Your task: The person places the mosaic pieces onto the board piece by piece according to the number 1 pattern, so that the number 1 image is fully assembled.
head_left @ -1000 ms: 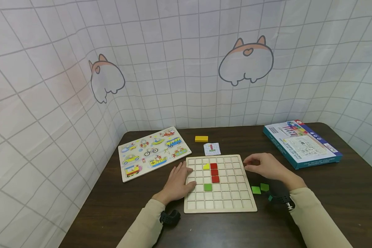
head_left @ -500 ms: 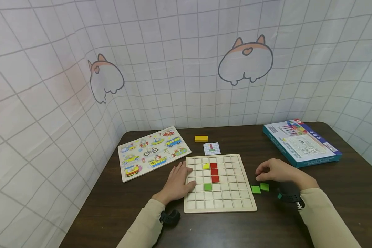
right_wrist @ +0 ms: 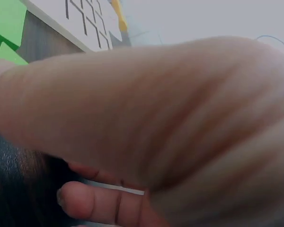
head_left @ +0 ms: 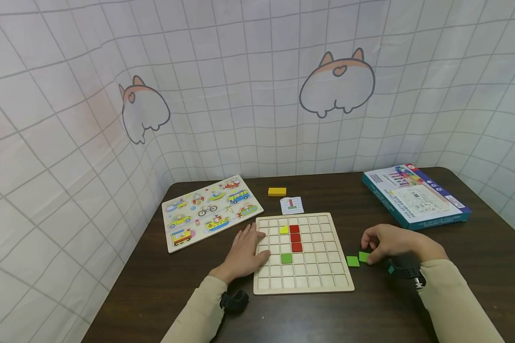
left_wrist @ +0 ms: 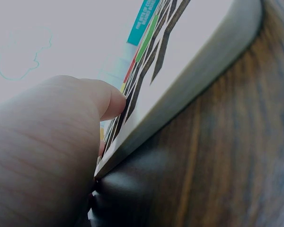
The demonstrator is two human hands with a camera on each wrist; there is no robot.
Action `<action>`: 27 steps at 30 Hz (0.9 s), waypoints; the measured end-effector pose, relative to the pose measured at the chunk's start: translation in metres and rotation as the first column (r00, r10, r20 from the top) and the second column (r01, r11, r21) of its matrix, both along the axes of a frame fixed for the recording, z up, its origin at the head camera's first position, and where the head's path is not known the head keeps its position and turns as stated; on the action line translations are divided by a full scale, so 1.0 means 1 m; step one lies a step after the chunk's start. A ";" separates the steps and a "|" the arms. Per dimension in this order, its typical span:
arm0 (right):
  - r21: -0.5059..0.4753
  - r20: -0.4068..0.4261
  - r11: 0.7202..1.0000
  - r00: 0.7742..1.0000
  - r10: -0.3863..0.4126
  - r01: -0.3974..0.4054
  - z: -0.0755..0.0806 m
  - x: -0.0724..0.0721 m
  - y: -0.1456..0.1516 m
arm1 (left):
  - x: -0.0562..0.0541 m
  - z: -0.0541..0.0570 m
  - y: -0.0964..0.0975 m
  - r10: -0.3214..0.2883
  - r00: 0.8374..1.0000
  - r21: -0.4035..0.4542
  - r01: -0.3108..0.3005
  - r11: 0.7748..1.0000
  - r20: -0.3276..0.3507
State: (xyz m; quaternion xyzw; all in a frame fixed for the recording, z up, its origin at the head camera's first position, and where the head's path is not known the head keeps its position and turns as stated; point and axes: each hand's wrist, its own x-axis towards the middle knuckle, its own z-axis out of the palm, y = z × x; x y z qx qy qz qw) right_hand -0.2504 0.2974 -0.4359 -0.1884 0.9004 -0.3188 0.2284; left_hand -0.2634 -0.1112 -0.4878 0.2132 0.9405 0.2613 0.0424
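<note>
My left hand (head_left: 243, 250) lies over the left edge of the wooden grid board (head_left: 322, 288), fingers spread and thumb reaching onto the squares. In the left wrist view its thumb (left_wrist: 102, 97) rests at the board's edge. Three red tiles (head_left: 295, 238) stand in a column on the grid, with a yellow piece (head_left: 284, 229) to their left and a green tile (head_left: 286, 258) lower down. My right hand (head_left: 390, 241) is right of the board, thumb at a loose green tile (head_left: 363, 257), index finger bent above it. Another green tile (head_left: 353, 261) lies beside that one.
A small pattern card (head_left: 292, 205) and a yellow block (head_left: 277, 192) lie behind the board. The vehicle picture board (head_left: 210, 214) is at the back left, a teal-edged box (head_left: 416, 197) at the back right. A patterned curtain (head_left: 240, 95) closes off the back.
My right hand has moved right and toward me, from the board's right edge down to the loose green tiles. The left hand stays on the board.
</note>
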 end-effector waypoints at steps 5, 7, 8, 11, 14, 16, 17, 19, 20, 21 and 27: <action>0.011 0.007 1.000 1.000 -0.006 0.006 0.000 0.000 -0.001 | -0.001 -0.001 -0.001 -0.004 1.000 0.000 0.004 1.000 -0.004; 0.011 0.000 1.000 1.000 -0.008 0.008 -0.001 0.000 -0.001 | -0.001 -0.001 -0.001 -0.004 1.000 0.001 0.004 1.000 -0.003; 0.012 -0.003 1.000 1.000 -0.012 0.012 -0.001 0.000 -0.001 | -0.001 0.000 0.000 -0.003 1.000 0.001 0.003 1.000 -0.002; 0.012 -0.031 1.000 0.999 -0.013 0.014 -0.002 0.000 -0.001 | 0.000 0.001 0.000 0.000 1.000 0.003 0.000 1.000 0.000; 0.014 -0.060 1.000 0.998 -0.020 0.021 -0.002 -0.001 -0.001 | 0.001 0.002 0.000 0.003 1.000 0.005 -0.003 1.000 0.001; 0.015 -0.083 0.999 0.996 -0.027 0.029 -0.003 -0.002 -0.001 | 0.001 0.001 0.000 0.003 1.000 0.006 -0.003 1.000 0.001; 0.015 -0.093 0.999 0.995 -0.030 0.032 -0.004 -0.003 -0.001 | 0.001 0.001 0.000 0.003 1.000 0.005 -0.003 1.000 0.001; 0.015 -0.111 0.998 0.992 -0.053 0.055 -0.005 -0.004 -0.002 | 0.001 0.001 0.000 0.002 1.000 0.004 -0.002 1.000 0.001; 0.014 -0.122 0.998 0.991 -0.059 0.061 -0.005 -0.004 -0.001 | 0.000 0.001 0.000 0.002 1.000 0.004 -0.002 1.000 0.001; 0.010 -0.131 0.998 0.989 -0.065 0.067 -0.006 -0.005 -0.001 | 0.000 0.000 0.000 0.000 1.000 0.005 0.000 1.000 -0.001; -0.007 -0.169 0.996 0.982 -0.088 0.088 -0.011 -0.007 -0.001 | 0.000 0.001 0.000 -0.005 1.000 0.008 0.005 1.000 -0.004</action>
